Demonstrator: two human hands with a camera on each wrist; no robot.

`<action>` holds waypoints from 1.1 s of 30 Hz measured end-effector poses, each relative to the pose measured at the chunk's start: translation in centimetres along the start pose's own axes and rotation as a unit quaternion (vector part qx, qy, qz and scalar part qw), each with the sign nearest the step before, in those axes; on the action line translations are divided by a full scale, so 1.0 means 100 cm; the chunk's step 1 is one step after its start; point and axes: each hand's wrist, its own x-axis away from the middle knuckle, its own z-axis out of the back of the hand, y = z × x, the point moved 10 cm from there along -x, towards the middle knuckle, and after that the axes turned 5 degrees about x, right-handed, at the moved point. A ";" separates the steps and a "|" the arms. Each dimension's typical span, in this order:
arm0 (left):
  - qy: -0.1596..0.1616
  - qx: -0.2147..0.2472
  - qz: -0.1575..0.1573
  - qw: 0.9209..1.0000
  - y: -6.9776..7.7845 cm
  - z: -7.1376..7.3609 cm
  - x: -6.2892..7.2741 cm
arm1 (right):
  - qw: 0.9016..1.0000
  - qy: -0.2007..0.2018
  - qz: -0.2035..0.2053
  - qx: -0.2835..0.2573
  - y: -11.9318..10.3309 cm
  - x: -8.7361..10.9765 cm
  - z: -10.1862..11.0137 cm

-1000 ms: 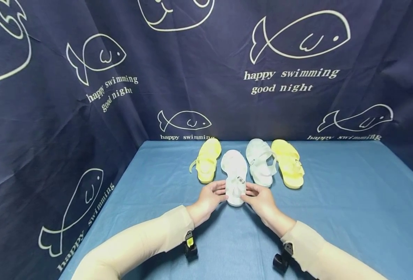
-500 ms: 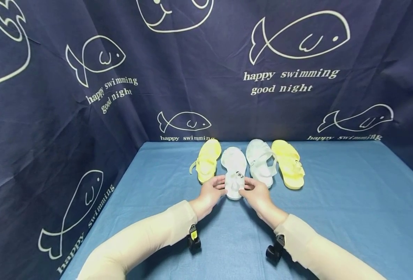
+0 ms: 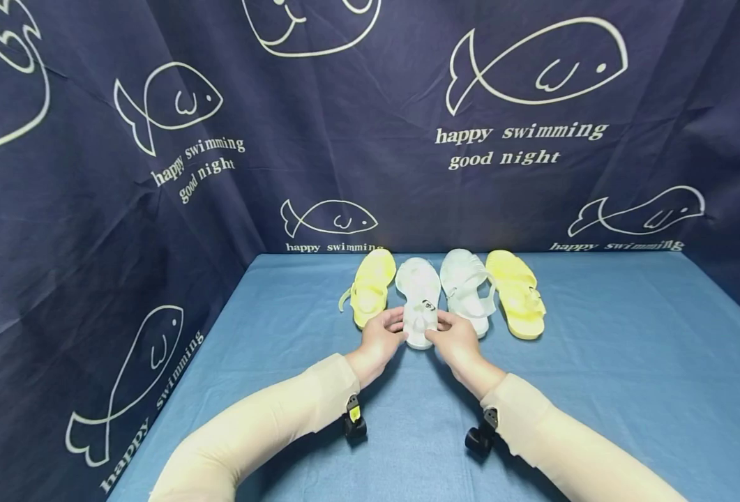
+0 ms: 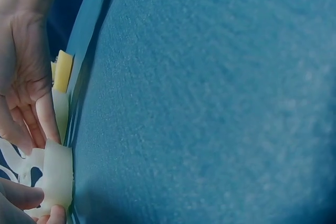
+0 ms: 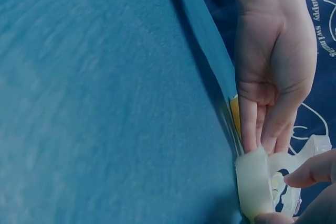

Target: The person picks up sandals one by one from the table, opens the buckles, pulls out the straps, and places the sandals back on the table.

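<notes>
A whitish sandal [image 3: 418, 279], strap part toward me, lies between my two hands in the head view. My left hand [image 3: 379, 343] grips its left edge near the front end. On the opposite edge, my right hand [image 3: 459, 344] holds it with the thumb on the upper side. The sandal's thick pale end [image 4: 59, 174] shows between fingers in the left wrist view. The right wrist view also has this sole edge [image 5: 253, 182] close to the cloth. Just right of it rests a pale mint sandal [image 3: 462, 275], partly behind my right hand.
A yellow sandal [image 3: 376, 275] with a loose strap lies to the left of the whitish one. Another yellow sandal [image 3: 519, 296] lies at the row's right end. Blue cloth [image 3: 627, 376] covers the table; a dark fish-print curtain [image 3: 376, 125] stands behind.
Both hands have moved the whitish sandal away from me, toward the back of the table, into line with the other sandals. Those others have stayed in place.
</notes>
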 end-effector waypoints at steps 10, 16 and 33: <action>0.012 0.003 0.001 1.000 -0.003 0.000 -0.008 | 1.000 0.000 0.000 -0.021 -0.002 -0.006 -0.007; 0.023 -0.018 -0.004 1.000 0.001 -0.001 -0.011 | 1.000 0.009 0.005 -0.020 -0.005 -0.008 -0.006; 0.036 -0.024 -0.022 0.999 0.004 -0.002 -0.017 | 0.999 0.012 -0.002 -0.048 -0.006 -0.011 -0.013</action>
